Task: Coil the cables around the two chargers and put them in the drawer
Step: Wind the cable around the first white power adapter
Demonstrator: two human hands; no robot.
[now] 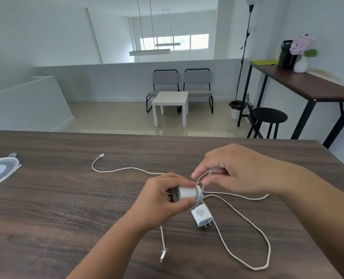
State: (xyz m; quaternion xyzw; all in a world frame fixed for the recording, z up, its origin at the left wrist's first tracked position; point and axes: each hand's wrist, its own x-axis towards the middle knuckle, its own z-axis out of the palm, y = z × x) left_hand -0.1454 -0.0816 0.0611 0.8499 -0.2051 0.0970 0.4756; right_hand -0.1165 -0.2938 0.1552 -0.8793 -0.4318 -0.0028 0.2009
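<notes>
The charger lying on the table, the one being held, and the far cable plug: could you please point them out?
charger on the table (201,216): head view, its white top face.
held charger (187,191): head view, its white body.
far cable plug (101,155): head view, connector tip.

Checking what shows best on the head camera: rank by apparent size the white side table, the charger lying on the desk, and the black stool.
1. white side table
2. black stool
3. charger
</notes>
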